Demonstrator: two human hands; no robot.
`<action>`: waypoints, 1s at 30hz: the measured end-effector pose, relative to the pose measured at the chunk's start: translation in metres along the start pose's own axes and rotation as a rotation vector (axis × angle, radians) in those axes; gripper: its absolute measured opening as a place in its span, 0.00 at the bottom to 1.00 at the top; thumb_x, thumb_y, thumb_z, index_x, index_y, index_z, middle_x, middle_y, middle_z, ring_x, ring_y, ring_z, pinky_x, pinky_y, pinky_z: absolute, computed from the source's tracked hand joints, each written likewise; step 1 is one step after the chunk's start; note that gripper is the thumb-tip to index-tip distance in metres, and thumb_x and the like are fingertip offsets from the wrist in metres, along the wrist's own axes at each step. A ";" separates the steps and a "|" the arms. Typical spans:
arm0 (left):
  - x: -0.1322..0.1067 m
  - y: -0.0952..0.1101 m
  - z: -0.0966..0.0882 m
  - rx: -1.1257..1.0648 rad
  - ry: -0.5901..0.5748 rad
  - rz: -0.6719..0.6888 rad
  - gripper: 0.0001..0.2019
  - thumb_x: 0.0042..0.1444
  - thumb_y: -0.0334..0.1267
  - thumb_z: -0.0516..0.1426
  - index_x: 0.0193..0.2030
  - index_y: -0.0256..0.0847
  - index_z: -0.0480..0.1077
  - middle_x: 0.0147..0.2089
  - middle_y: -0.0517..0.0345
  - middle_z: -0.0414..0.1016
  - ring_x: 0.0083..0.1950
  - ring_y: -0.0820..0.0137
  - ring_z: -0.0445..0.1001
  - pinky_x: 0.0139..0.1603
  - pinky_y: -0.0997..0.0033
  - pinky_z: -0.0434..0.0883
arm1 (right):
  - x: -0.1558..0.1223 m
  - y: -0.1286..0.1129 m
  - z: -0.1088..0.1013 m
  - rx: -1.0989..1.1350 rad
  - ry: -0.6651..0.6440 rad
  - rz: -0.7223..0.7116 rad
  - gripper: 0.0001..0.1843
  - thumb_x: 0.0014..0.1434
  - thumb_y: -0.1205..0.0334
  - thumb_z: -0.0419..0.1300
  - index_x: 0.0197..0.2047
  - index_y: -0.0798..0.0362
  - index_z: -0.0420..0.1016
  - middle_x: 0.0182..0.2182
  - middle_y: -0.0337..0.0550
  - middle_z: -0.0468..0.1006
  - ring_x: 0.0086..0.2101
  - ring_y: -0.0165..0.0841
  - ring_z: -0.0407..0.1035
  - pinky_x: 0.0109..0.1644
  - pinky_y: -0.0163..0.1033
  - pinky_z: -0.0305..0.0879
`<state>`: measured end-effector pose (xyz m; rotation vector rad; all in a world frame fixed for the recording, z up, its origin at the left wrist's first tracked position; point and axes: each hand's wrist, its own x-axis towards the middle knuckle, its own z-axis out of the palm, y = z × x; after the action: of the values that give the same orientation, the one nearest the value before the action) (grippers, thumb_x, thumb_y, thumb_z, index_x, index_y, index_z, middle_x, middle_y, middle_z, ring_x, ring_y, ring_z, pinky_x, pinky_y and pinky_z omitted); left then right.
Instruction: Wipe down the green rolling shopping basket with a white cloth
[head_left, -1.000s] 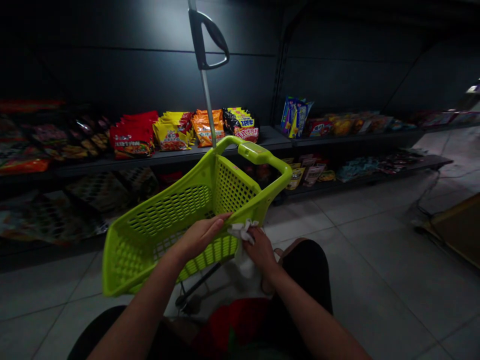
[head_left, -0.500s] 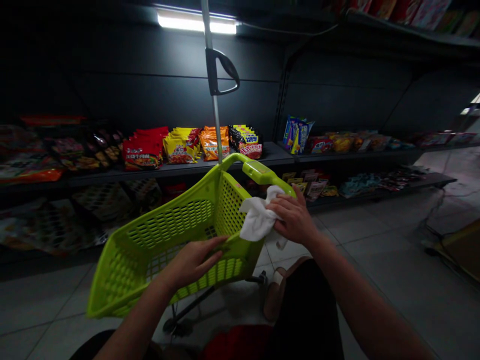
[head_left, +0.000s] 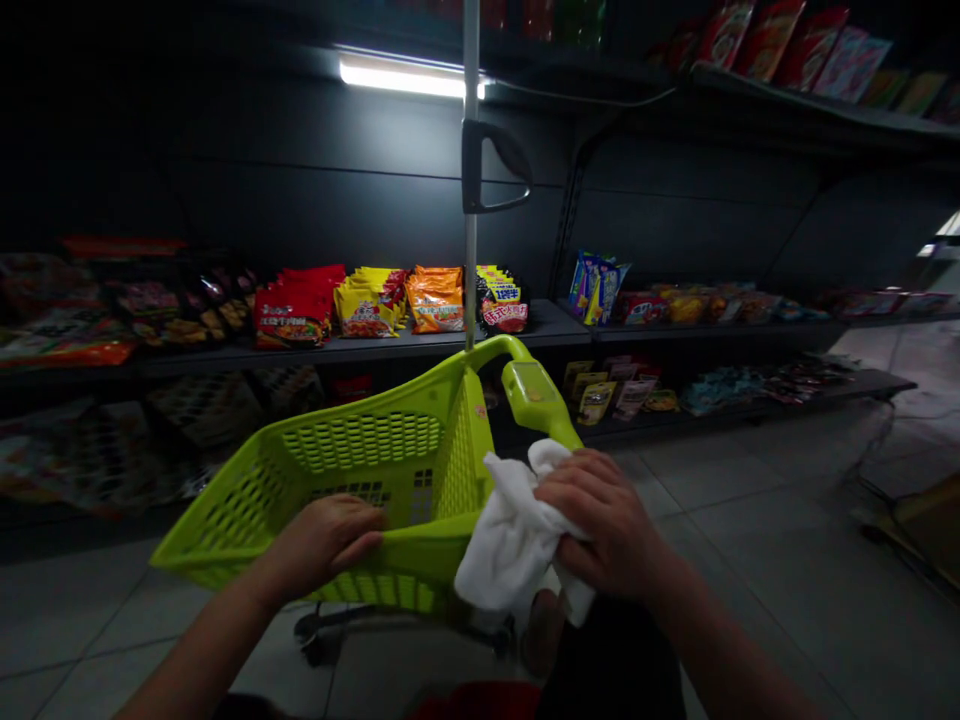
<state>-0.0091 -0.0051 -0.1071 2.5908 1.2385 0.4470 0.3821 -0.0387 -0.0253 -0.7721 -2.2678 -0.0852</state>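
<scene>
A lime-green shopping cart [head_left: 427, 535] with a perforated basket stands in front of me. My left hand [head_left: 330, 535] is closed over the basket's near rim, its fingers curled to the inner side. A white cloth [head_left: 506, 540] is bunched in my right hand [head_left: 600, 515], which is closed at the near end of the cart's green handle [head_left: 540, 405]. Part of the cloth hangs loose beside the basket corner. The palm side of my right hand is hidden, as is the handle end under it.
A metal pole [head_left: 471, 260] with a black grip [head_left: 495, 168] rises from the cart's far corner. Behind it, a dark shelf [head_left: 555, 322] carries noodle packets [head_left: 367, 305] and other bagged snacks. Below the cart are its wheels [head_left: 319, 645] and a tiled floor [head_left: 750, 540].
The cart's handle end has swung nearer to me and the pole shifted right. My left hand has moved left along the rim and closed on it. My right hand and the cloth moved down.
</scene>
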 end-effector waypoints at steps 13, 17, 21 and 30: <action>0.003 0.046 0.002 -0.204 0.151 -0.035 0.27 0.71 0.47 0.39 0.23 0.42 0.65 0.22 0.62 0.67 0.25 0.72 0.68 0.30 0.72 0.61 | 0.074 0.121 0.008 0.261 -0.042 0.254 0.17 0.56 0.64 0.56 0.45 0.50 0.82 0.44 0.44 0.85 0.48 0.41 0.77 0.64 0.54 0.64; 0.005 0.040 0.002 -0.188 0.165 -0.115 0.27 0.71 0.46 0.39 0.22 0.42 0.62 0.21 0.61 0.66 0.24 0.71 0.67 0.29 0.71 0.59 | 0.078 0.099 0.010 0.347 -0.083 0.284 0.20 0.57 0.63 0.55 0.50 0.51 0.81 0.48 0.45 0.83 0.49 0.41 0.76 0.58 0.49 0.70; 0.003 0.033 0.002 -0.194 0.172 -0.070 0.27 0.70 0.45 0.39 0.21 0.42 0.62 0.21 0.61 0.66 0.24 0.72 0.67 0.30 0.70 0.58 | 0.069 0.017 -0.005 0.393 -0.298 -0.062 0.19 0.58 0.68 0.57 0.49 0.46 0.82 0.50 0.41 0.83 0.56 0.38 0.73 0.66 0.48 0.63; -0.002 0.027 0.002 -0.173 0.208 0.046 0.25 0.70 0.43 0.40 0.21 0.42 0.59 0.21 0.62 0.63 0.24 0.72 0.65 0.31 0.69 0.58 | 0.129 0.104 0.018 0.438 -0.424 -0.036 0.16 0.63 0.51 0.61 0.29 0.52 0.79 0.27 0.34 0.78 0.29 0.29 0.70 0.45 0.36 0.70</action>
<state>0.0098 -0.0231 -0.1007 2.4799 1.1466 0.8135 0.3567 0.1162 0.0304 -0.5485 -2.5593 0.5909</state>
